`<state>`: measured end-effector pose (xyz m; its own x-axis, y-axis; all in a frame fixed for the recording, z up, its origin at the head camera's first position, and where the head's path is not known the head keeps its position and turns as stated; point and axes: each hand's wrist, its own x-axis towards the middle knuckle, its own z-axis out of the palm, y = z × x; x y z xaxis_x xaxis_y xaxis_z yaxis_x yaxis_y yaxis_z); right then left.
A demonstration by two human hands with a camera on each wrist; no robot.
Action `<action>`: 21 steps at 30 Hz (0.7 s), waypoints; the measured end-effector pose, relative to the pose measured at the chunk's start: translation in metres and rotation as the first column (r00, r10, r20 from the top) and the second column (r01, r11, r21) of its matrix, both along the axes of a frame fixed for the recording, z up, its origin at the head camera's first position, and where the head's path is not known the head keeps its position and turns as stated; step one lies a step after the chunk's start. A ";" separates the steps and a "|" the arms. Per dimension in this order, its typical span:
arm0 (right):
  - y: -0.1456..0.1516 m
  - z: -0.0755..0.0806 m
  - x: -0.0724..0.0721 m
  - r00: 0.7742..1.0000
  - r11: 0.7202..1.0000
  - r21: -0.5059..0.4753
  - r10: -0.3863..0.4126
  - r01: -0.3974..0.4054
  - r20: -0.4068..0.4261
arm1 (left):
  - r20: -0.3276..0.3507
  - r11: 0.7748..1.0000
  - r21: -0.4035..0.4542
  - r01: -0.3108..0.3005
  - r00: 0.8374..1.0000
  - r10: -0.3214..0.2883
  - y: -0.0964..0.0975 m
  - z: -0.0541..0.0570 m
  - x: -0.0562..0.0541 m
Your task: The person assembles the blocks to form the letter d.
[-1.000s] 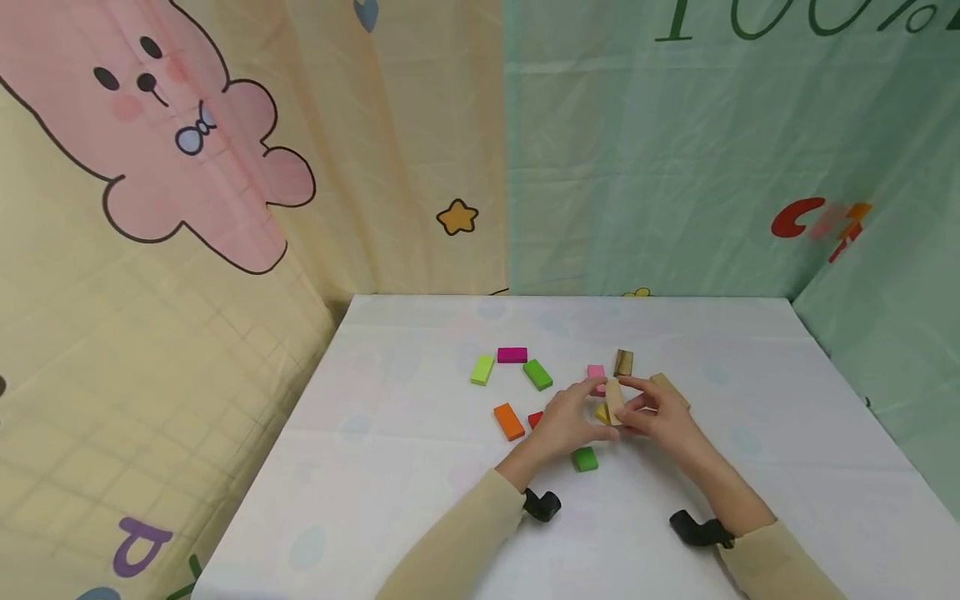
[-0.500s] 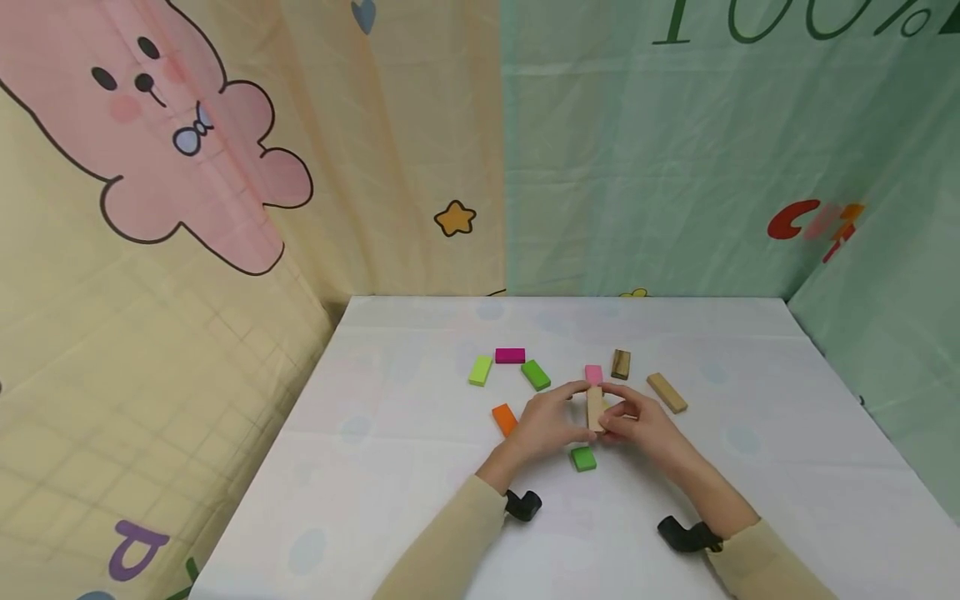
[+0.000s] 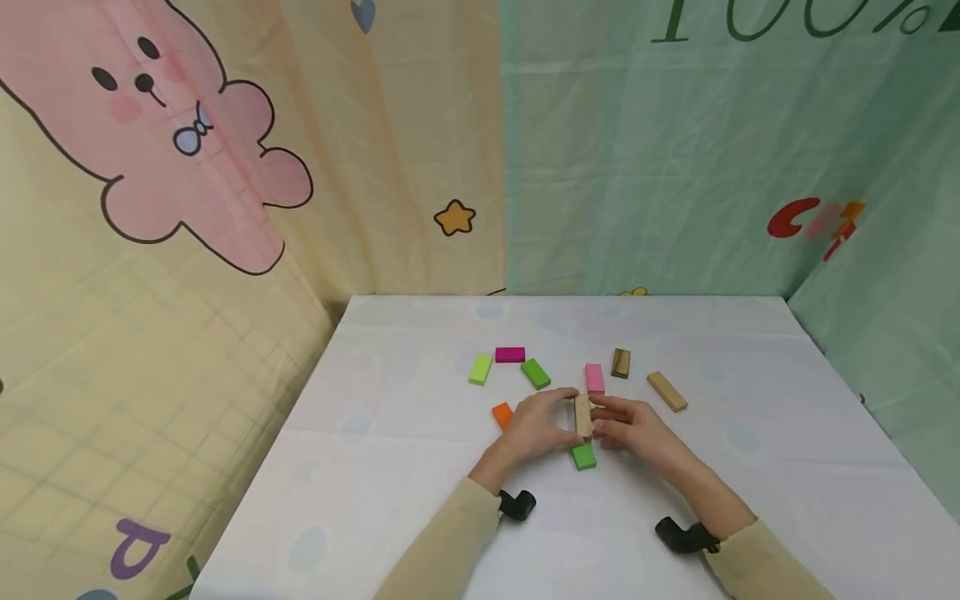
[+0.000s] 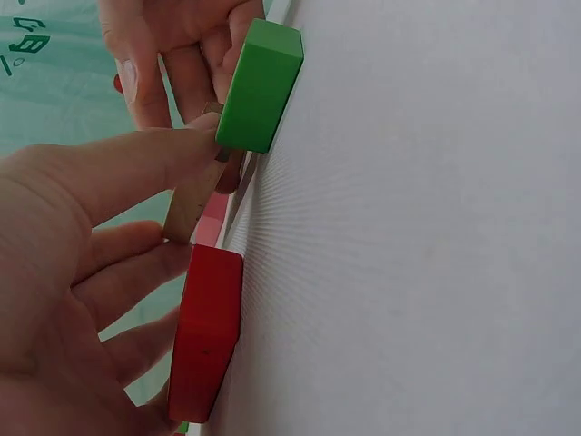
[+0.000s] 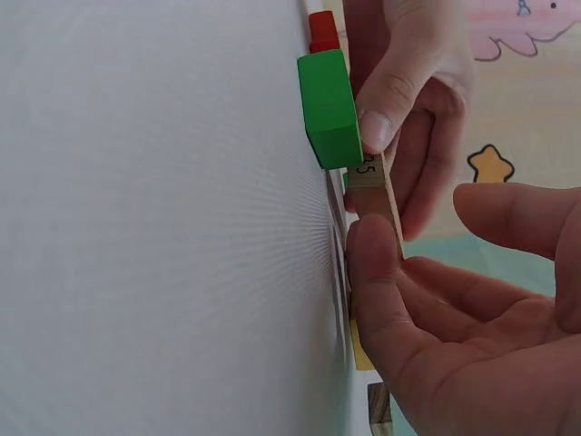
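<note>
My left hand (image 3: 534, 427) pinches a plain wooden block (image 3: 582, 416) by its near and far ends, thumb nearest me. A printed number shows on the block's near end in the right wrist view. My right hand (image 3: 641, 429) has its fingertips against the block's right side; whether they pinch it or only touch it is unclear. A green block (image 3: 583, 456) lies just in front of the held one. Behind it is a pink block (image 3: 594, 378). In the left wrist view a red block (image 4: 209, 336) lies beside my left fingers; that hand hides it from the head view.
Left of my hands lie orange (image 3: 502, 416), lime (image 3: 481, 369), magenta (image 3: 510, 355) and green (image 3: 536, 374) blocks. On the right are a dark-grained block (image 3: 621, 363) and a longer wooden block (image 3: 667, 392). A yellow block (image 5: 361, 350) sits under my right hand. The white-covered table (image 3: 375, 517) meets curtains behind.
Both hands have moved left and slightly nearer me with the wooden block. The pink block and the longer wooden block now show more fully; the red one has gone behind my left hand.
</note>
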<state>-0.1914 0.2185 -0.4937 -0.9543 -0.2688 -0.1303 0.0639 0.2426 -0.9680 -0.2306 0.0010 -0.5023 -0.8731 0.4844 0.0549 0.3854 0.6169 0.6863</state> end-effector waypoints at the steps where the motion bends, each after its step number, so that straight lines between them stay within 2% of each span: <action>1: 0.000 0.000 0.000 1.000 1.000 0.012 -0.001 0.001 -0.002 | -0.004 1.000 -0.009 -0.001 1.000 0.001 0.000 -0.001 -0.001; 9: -0.004 0.001 0.003 0.999 0.993 0.114 0.012 -0.006 -0.053 | -0.062 0.997 -0.078 -0.006 0.998 0.001 0.002 -0.004 -0.003; 16: -0.002 -0.001 0.002 0.997 0.995 0.098 0.033 -0.027 -0.063 | -0.066 0.994 -0.108 -0.005 0.998 -0.002 0.001 -0.004 -0.002; 21: 0.000 -0.003 0.002 0.998 0.995 0.094 0.034 -0.028 -0.059 | -0.074 0.996 -0.090 0.010 0.997 -0.017 0.000 -0.005 -0.001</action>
<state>-0.1892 0.2183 -0.4965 -0.9526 -0.2878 -0.0990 -0.0026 0.3333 -0.9428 -0.2321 0.0009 -0.5070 -0.8615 0.5022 0.0756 0.4423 0.6689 0.5974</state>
